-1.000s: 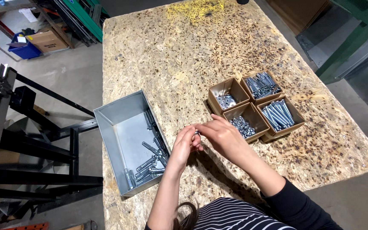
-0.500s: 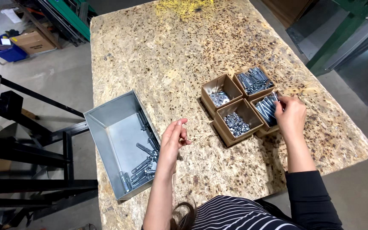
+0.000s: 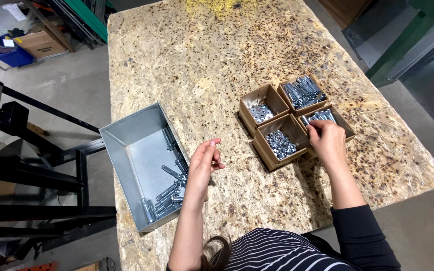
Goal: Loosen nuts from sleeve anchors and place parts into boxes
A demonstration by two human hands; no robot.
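Workshop: chipboard bench [image 3: 217,65], boxed bolts [image 3: 303,92], steel racks [image 3: 21,165]

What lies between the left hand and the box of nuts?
In the head view, only bare board tabletop separates the left hand from the box of nuts.

A table [image 3: 227,60] bears everything. On its left edge sits a tray [image 3: 126,145], with bolts [image 3: 169,193] lying along its right side and near corner. To the right, four boxes [image 3: 292,118] stand touching in a square: washers [image 3: 260,113] in the far-left one, nuts [image 3: 280,143] in the near-left, long bolts [image 3: 302,93] in the far-right. The right hand [image 3: 329,143] lies over the near-right box. The left hand [image 3: 203,165] is raised between the tray and the boxes, just beside the tray. A frame [image 3: 21,170] stands on the floor left of the table.
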